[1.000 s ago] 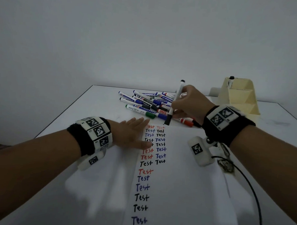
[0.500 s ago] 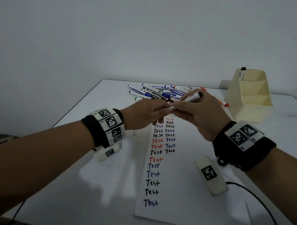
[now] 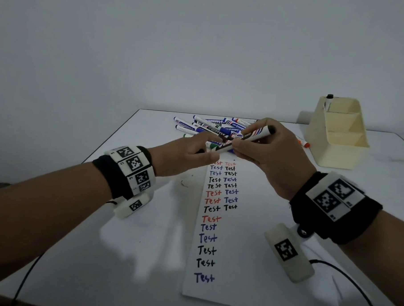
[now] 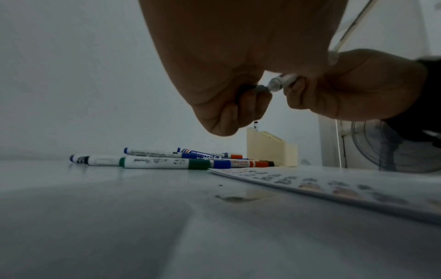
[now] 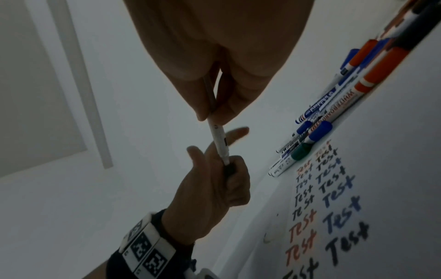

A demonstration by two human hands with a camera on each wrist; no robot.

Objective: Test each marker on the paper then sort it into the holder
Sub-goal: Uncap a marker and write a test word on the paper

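A black whiteboard marker (image 3: 255, 137) is held level above the top of the paper (image 3: 240, 258). My right hand (image 3: 247, 145) pinches its white barrel (image 5: 218, 137). My left hand (image 3: 208, 153) grips the black cap (image 5: 229, 169) at the marker's tip end, fingers curled round it (image 4: 248, 94). A short grey neck (image 4: 262, 88) shows between cap and barrel. The paper carries columns of "Test" in black, blue and red. The cream holder (image 3: 335, 144) stands at the back right with one black marker (image 3: 328, 100) in its rear compartment.
A pile of several markers (image 3: 211, 127) with blue, green, red and black caps lies beyond the paper's top edge. An orange-capped marker (image 3: 303, 143) lies beside the holder. A black cable (image 3: 344, 274) runs over the paper's right side. A fan (image 4: 393, 147) stands off the table.
My right hand lifted the marker off the paper and turned it level. My left hand left the paper and took hold of the cap end. The head view shifted back.
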